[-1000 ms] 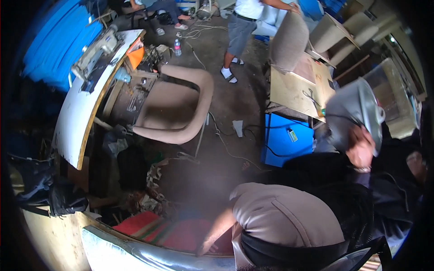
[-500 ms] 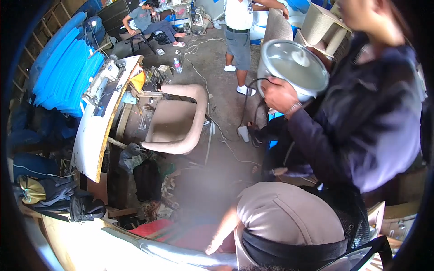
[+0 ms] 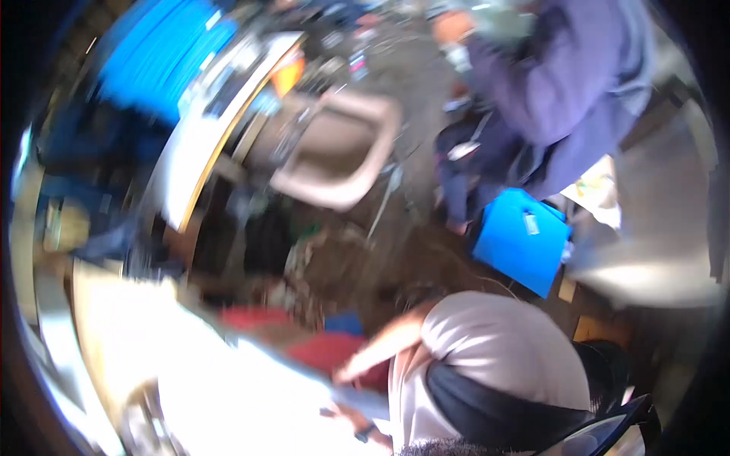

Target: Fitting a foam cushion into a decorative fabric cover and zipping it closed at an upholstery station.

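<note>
Bare right forearm reaches leftward from my beige sleeve, and my right hand (image 3: 347,372) is at the dark edge of the glaring white work surface (image 3: 251,395). Just below it, my left hand (image 3: 351,419), a dark watch (image 3: 365,433) on its wrist, is over the same bright surface. Motion smears the fingers of both, and glare washes out what lies under them, so I cannot see whether they hold anything. Red cloth (image 3: 334,349) shows beyond the table edge near my right hand.
A person in a dark purple jacket (image 3: 578,83) stands close by, hands around a blurred lidded pot (image 3: 506,26). Near their legs is a blue stool (image 3: 521,239). Farther off are a beige chair (image 3: 327,152), another white table (image 3: 186,159) and stacked blue sheets (image 3: 156,61).
My view has swung, so the room's contents sit higher and the pot is mostly cut off. My left hand and the whole blue stool have come into sight. My right hand stays at the table edge.
</note>
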`<state>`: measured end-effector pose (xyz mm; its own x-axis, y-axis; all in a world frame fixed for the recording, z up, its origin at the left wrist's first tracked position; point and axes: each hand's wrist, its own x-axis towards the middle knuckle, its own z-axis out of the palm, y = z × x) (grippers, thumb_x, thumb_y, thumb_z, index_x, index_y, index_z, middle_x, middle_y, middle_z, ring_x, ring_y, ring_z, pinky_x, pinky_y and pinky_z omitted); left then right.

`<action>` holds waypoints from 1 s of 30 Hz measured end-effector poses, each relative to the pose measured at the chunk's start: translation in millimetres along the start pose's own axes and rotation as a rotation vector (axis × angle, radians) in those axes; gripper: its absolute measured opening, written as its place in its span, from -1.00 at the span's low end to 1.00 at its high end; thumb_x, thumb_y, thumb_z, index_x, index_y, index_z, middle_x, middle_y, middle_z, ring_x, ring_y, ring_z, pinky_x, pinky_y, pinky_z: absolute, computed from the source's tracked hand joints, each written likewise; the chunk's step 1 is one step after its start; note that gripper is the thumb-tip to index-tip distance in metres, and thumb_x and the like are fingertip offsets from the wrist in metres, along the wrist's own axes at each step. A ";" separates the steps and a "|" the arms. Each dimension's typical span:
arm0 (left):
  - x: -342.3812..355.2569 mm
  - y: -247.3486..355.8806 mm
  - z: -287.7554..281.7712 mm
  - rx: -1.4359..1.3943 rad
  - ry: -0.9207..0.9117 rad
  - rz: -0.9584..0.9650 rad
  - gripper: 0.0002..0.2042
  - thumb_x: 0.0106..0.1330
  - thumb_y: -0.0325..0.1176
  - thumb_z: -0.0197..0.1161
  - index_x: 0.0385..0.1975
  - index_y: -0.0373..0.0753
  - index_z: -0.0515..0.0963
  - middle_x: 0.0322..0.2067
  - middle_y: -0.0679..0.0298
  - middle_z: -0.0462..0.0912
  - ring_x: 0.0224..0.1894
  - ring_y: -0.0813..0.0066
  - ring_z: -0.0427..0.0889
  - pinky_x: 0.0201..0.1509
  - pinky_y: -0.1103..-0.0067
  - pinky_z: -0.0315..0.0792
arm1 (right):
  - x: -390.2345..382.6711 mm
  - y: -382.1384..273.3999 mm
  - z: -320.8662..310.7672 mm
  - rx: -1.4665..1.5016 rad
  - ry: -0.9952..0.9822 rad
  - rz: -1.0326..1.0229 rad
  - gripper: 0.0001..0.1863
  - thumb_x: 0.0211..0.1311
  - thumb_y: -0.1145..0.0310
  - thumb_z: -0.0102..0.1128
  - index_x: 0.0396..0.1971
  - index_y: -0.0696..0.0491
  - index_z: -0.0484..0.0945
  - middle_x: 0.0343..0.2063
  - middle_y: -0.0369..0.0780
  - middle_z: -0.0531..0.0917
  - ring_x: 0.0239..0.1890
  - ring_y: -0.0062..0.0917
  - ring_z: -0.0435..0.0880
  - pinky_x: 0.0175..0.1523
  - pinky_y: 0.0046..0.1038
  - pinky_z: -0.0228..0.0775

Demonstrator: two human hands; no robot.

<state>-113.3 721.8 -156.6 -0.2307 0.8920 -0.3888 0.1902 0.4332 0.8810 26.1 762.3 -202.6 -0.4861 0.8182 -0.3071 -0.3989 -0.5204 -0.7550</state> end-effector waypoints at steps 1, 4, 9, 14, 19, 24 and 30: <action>-53.7 -14.1 -58.8 -0.011 0.150 -0.068 -0.18 0.22 0.15 0.37 0.30 -0.36 0.29 0.21 -0.17 0.42 0.20 -0.03 0.48 0.26 0.04 0.35 | 0.7 -9.3 10.8 -0.014 -0.161 0.127 -0.64 0.47 0.07 -0.05 -0.12 0.07 0.51 -0.28 -0.25 0.57 -0.20 -0.51 0.56 -0.31 -0.45 0.42; -131.1 129.6 -33.4 0.978 0.405 -0.040 0.14 -0.06 0.16 0.56 0.40 -0.41 0.08 0.30 -0.21 0.24 0.32 -0.18 0.27 0.34 0.04 0.25 | -15.8 -27.1 79.1 -0.221 -0.357 0.113 -0.62 0.37 0.08 0.10 -0.05 0.07 0.57 -0.30 -0.23 0.61 -0.28 -0.49 0.59 -0.32 -0.39 0.51; -215.0 176.1 -76.0 1.215 0.721 0.072 0.25 -0.22 0.02 0.66 0.44 -0.42 0.00 0.39 -0.26 0.09 0.36 -0.28 0.21 0.35 0.01 0.20 | -59.5 -116.0 193.3 -0.122 -0.625 0.070 -0.62 0.42 0.07 0.13 -0.03 0.08 0.55 -0.36 -0.28 0.60 -0.40 -0.60 0.60 -0.34 -0.52 0.48; -264.3 231.0 -152.3 1.260 0.783 0.203 -0.09 -0.11 -0.42 0.45 0.36 -0.34 0.17 0.14 -0.10 0.39 0.15 -0.17 0.42 0.19 0.10 0.36 | -28.1 -78.6 233.7 -0.007 -1.019 -0.034 -0.63 0.43 0.01 0.14 -0.12 0.05 0.53 -0.26 -0.34 0.57 -0.22 -0.61 0.56 -0.19 -0.50 0.52; -212.5 265.1 -139.3 1.274 0.601 0.269 -0.13 -0.16 -0.47 0.45 0.31 -0.30 0.24 0.09 -0.06 0.42 0.13 -0.16 0.43 0.18 0.08 0.36 | 63.9 1.1 170.7 -0.025 -0.511 -0.039 -0.63 0.37 0.06 0.20 -0.36 0.11 0.53 -0.22 -0.25 0.61 -0.24 -0.48 0.63 -0.17 -0.39 0.48; -303.3 252.5 -194.6 1.425 0.544 0.285 -0.23 0.04 -0.25 0.35 0.30 -0.38 0.26 0.15 -0.15 0.41 0.26 -0.14 0.31 0.32 0.06 0.23 | 85.6 -71.7 230.3 0.072 -0.291 -0.261 -0.63 0.36 0.06 0.19 -0.43 0.09 0.48 -0.31 -0.22 0.55 -0.31 -0.43 0.57 -0.22 -0.34 0.41; -121.0 282.8 -130.9 1.187 0.088 0.700 -0.18 -0.08 -0.15 0.39 0.26 -0.36 0.31 0.16 -0.15 0.38 0.23 -0.20 0.37 0.31 -0.03 0.26 | 131.0 -38.0 279.4 -0.053 0.201 -0.866 -0.61 0.34 0.07 0.18 -0.52 0.07 0.41 -0.43 -0.18 0.47 -0.42 -0.34 0.49 -0.31 -0.27 0.30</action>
<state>-156.5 719.4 174.8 0.1983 0.9757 0.0929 0.9718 -0.2081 0.1112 -239.7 820.9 -52.2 0.1171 0.9493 0.2919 -0.5242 0.3087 -0.7937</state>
